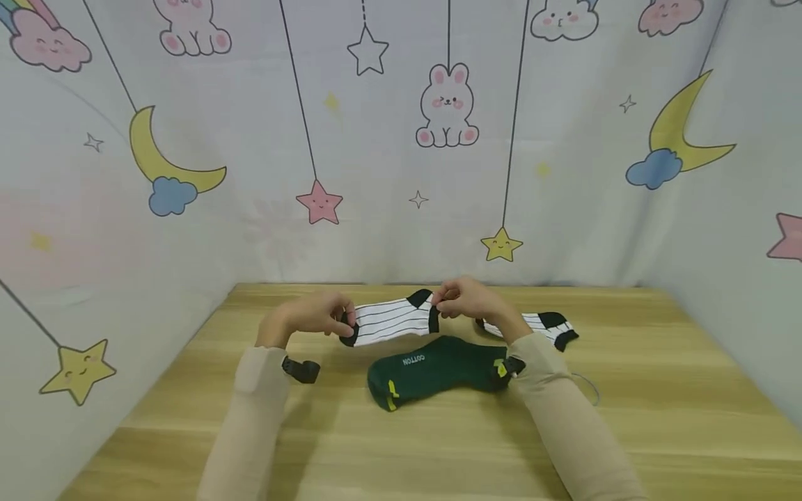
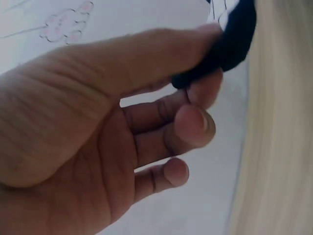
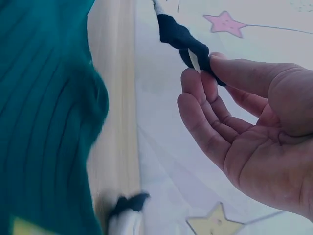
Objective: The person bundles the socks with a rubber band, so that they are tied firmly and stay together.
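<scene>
A white ankle sock with thin dark stripes and black toe, heel and cuff is stretched between both hands above the back of the table. My left hand pinches its black toe between thumb and forefinger. At the other end my right hand pinches the black cuff with thumb and fingertips. Nearer the front lies a dark green sock with "COTTON" lettering and yellow marks; my right wrist partly covers its end. A second striped sock lies behind my right forearm, partly hidden.
The wooden table ends at a pale curtain printed with stars, moons and rabbits, which also closes in both sides. Small black cameras sit on the wrists. A thin pale loop shows beside the right sleeve.
</scene>
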`<act>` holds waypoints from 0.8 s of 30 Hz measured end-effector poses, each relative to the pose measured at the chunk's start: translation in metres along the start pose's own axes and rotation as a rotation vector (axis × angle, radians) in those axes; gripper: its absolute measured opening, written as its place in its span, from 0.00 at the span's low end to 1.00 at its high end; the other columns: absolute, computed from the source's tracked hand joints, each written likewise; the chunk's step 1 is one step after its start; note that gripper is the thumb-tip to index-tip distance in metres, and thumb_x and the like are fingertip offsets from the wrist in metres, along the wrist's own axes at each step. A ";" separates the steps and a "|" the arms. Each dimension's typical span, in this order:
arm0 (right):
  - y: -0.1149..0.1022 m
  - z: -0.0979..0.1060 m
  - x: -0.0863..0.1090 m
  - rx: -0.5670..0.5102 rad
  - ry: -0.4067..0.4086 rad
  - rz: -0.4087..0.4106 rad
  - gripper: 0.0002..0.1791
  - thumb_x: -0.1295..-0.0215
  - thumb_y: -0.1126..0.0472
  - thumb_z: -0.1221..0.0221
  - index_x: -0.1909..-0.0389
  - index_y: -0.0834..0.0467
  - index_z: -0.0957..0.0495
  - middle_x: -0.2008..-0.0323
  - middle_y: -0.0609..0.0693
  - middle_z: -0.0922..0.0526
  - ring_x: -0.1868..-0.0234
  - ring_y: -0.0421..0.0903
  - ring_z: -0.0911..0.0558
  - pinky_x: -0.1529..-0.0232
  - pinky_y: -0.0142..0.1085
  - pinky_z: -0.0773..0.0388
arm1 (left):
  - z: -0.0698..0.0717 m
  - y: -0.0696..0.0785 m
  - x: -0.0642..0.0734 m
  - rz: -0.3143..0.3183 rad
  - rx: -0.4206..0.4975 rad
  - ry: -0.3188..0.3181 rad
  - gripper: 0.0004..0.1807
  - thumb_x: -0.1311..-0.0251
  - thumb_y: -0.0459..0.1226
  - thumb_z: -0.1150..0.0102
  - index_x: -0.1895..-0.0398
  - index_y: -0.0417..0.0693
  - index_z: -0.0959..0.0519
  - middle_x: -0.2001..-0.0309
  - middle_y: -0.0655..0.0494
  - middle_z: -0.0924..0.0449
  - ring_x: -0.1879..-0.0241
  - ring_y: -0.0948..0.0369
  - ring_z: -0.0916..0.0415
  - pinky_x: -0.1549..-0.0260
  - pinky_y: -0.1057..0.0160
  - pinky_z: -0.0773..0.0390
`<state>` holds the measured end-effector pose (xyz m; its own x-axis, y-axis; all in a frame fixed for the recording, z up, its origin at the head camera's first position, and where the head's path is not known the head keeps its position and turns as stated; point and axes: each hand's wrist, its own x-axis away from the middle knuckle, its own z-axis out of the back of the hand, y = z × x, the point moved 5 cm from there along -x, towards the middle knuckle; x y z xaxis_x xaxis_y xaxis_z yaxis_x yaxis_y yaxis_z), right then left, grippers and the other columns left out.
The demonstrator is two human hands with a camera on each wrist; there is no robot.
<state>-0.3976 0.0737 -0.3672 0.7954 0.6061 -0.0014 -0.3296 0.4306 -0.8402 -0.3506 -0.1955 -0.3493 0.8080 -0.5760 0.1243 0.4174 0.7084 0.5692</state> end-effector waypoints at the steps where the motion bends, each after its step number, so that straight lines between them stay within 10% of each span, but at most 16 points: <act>1: -0.002 0.005 0.004 0.002 0.004 0.015 0.05 0.29 0.70 0.44 0.57 0.68 0.21 0.62 0.62 0.18 0.62 0.54 0.19 0.52 0.54 0.22 | 0.004 0.007 0.001 -0.014 0.003 0.007 0.04 0.38 0.31 0.34 0.66 0.43 0.21 0.73 0.55 0.23 0.75 0.60 0.30 0.73 0.62 0.27; 14: -0.026 0.038 0.082 0.004 0.016 0.070 0.07 0.29 0.69 0.44 0.56 0.68 0.22 0.61 0.56 0.18 0.58 0.50 0.20 0.52 0.40 0.21 | -0.006 0.065 0.007 -0.166 0.027 -0.027 0.06 0.37 0.35 0.32 0.67 0.47 0.21 0.71 0.58 0.21 0.74 0.62 0.26 0.74 0.63 0.24; 24: -0.043 0.055 0.102 0.036 -0.015 0.074 0.07 0.29 0.69 0.43 0.55 0.68 0.21 0.61 0.55 0.18 0.58 0.51 0.19 0.52 0.40 0.20 | 0.001 0.082 0.014 -0.202 -0.001 -0.009 0.05 0.37 0.35 0.33 0.68 0.49 0.20 0.72 0.59 0.21 0.73 0.57 0.25 0.73 0.63 0.24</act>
<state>-0.3309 0.1539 -0.3017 0.7606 0.6469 -0.0544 -0.4054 0.4078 -0.8181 -0.3055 -0.1459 -0.2995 0.7038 -0.7102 0.0152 0.5709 0.5782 0.5828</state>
